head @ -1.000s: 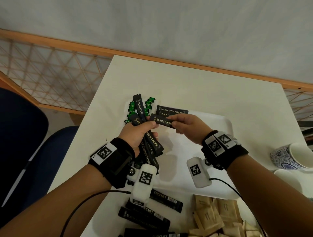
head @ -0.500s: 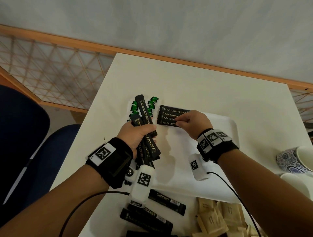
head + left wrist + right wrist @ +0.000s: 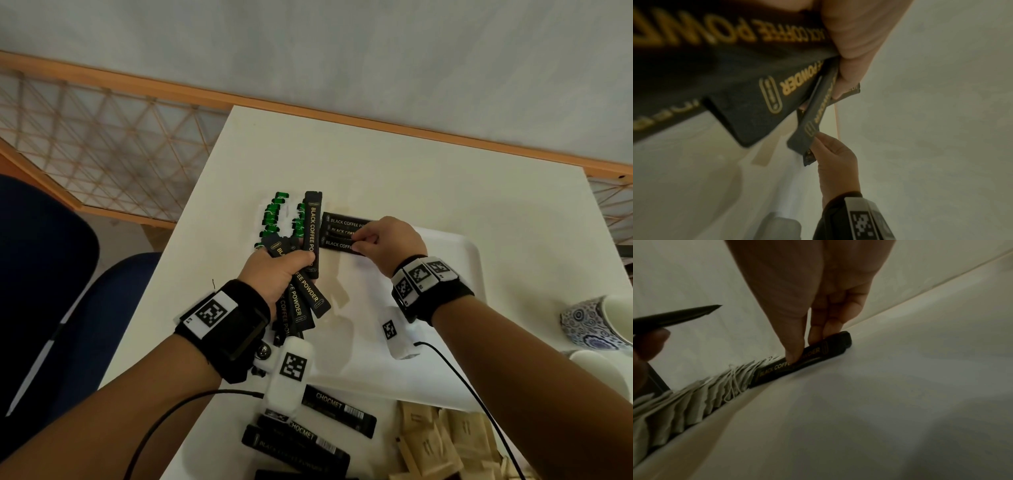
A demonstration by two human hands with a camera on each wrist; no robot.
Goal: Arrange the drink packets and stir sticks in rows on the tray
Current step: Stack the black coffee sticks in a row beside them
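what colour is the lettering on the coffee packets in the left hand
Gold on black, clearest in the left wrist view on the bundle of black coffee powder packets gripped by the left hand.

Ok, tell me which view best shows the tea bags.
Right wrist: the tea bags stand overlapped in a row along the tray edge, strings visible. The head view shows only their green tags beyond the left hand. The left wrist view shows none.

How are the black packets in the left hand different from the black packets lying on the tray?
The fanned black coffee packets gripped in the left hand splay at different angles above the white plastic tray. The flat black coffee packets lie side by side on it, pinched by the right hand. Both read BLACK COFFEE POWDER.
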